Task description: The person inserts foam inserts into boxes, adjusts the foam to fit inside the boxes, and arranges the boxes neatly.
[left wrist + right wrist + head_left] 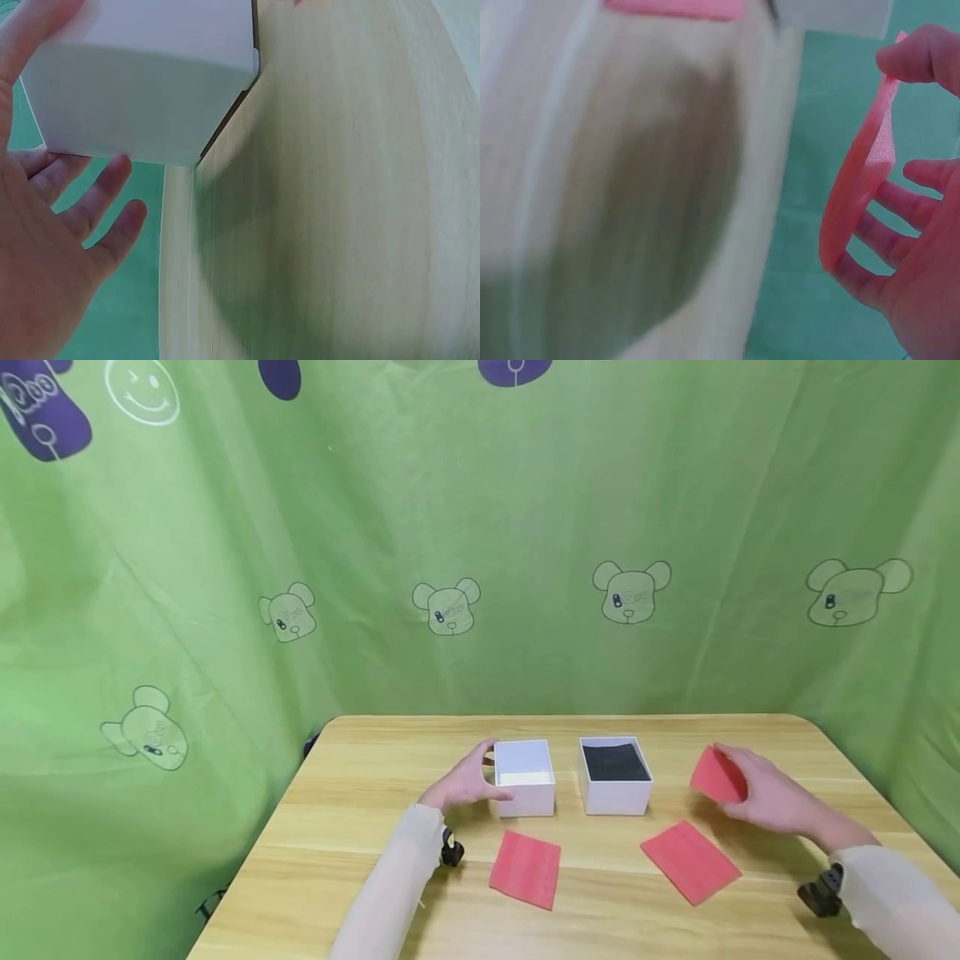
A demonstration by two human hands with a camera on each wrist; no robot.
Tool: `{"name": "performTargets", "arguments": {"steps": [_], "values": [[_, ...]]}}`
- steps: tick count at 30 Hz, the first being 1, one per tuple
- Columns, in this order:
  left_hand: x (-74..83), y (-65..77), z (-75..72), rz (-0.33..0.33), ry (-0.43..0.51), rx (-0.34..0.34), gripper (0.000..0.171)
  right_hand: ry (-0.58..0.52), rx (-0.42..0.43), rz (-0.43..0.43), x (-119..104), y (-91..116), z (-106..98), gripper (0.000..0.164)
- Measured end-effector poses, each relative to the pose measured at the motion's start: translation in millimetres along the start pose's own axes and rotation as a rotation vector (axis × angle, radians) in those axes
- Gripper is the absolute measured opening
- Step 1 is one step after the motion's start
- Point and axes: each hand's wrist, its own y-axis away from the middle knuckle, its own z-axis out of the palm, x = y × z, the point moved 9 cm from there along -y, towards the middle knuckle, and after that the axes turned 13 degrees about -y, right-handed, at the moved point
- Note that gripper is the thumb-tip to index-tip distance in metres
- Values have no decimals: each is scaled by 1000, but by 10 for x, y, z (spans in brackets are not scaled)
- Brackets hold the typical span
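Note:
My left hand [467, 779] holds a small white open-topped box [527, 800] by its left side, thumb at the front and fingers toward the back. The left wrist view shows fingertips right at an edge of the box [142, 105]. A paler band shows low inside it. On the right, my right hand [768, 802] pinches a square red sheet [714, 777] above the table, thumb on one edge and fingers on the opposite one. That sheet [855, 180] bows into a curve in the right wrist view.
A second white box [615, 799] stands right of the first, with a black sheet or pad [615, 762] inside. Two more red sheets lie flat on the wooden table [600, 918], one at front left [527, 870], another at right [691, 862]. Behind hangs a green curtain [525, 485].

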Motion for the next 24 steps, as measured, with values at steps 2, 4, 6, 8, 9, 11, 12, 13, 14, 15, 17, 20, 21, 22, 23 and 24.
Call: {"name": "performTargets", "arguments": {"steps": [2,4,6,8,9,11,12,13,14,15,17,20,21,22,23,24], "values": [[2,1,3,-2,-4,-3,111,0,-1,-24,-103,-44,-20,89],[6,0,-1,-5,-6,-3,112,-1,-7,-41,-207,-87,-34,90],[15,0,-9,-4,-4,0,112,-12,-25,-54,-308,-130,-31,90],[17,-3,-13,0,-6,0,113,-24,-41,-59,-404,-169,-24,90],[17,-6,-12,4,-7,-2,113,-28,-46,-63,-453,-186,-21,90],[17,-11,-10,18,-7,-2,114,-41,-59,-73,-547,-223,-6,90],[15,-14,-9,24,-6,-3,114,-44,-62,-78,-592,-242,3,90],[10,-20,-6,30,-5,-5,114,-47,-66,-86,-635,-262,16,90],[8,-24,-5,35,-4,-5,115,-48,-70,-92,-675,-284,31,90],[7,-28,-5,40,-2,-7,115,-49,-73,-99,-713,-307,47,90],[2,-36,-6,42,2,-8,115,-45,-80,-114,-779,-361,87,88],[1,-46,-6,40,5,-12,116,-44,-97,-127,-860,-454,156,86],[-1,-52,-4,39,7,-13,116,-44,-103,-131,-884,-486,180,85],[-1,-57,-4,37,10,-12,115,-46,-108,-136,-909,-520,205,85],[-3,-63,-2,36,13,-11,115,-45,-113,-139,-930,-554,230,85],[-5,-69,0,34,13,-9,115,-43,-119,-141,-955,-589,255,86]]}}
